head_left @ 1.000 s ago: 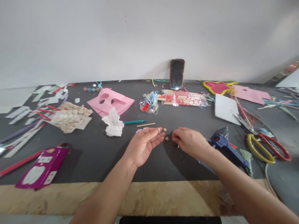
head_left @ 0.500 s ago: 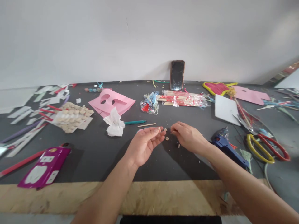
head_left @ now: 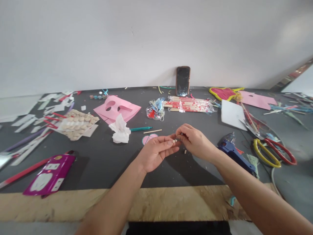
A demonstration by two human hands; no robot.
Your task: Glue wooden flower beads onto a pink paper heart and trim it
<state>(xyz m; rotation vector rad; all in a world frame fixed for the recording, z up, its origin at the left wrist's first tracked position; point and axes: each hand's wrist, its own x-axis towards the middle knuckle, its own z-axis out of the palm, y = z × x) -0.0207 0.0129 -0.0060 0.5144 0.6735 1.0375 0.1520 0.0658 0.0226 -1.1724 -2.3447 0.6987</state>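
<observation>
My left hand [head_left: 156, 151] is palm up above the dark table [head_left: 102, 163], fingers curled, with a tiny pale bead [head_left: 175, 141] at its fingertips. My right hand [head_left: 194, 140] meets it from the right, fingers pinched together at the same bead. Which hand holds the bead I cannot tell for sure. A small pink paper disc [head_left: 148, 138] lies on the table just left of my left fingers. Another tiny piece [head_left: 185, 151] lies under my right hand.
A blue glue gun [head_left: 233, 150] lies right of my right hand, yellow and red scissors [head_left: 271, 151] beyond it. Crumpled tissue [head_left: 120, 130], a teal pen [head_left: 140, 128], a pink mask [head_left: 116, 108], a stick packet [head_left: 188, 104], a phone [head_left: 183, 81] and a purple packet [head_left: 50, 174] lie about.
Both hands rose off the table and came together; my right hand moved left from the loose pieces to my left fingertips. The pink disc now shows.
</observation>
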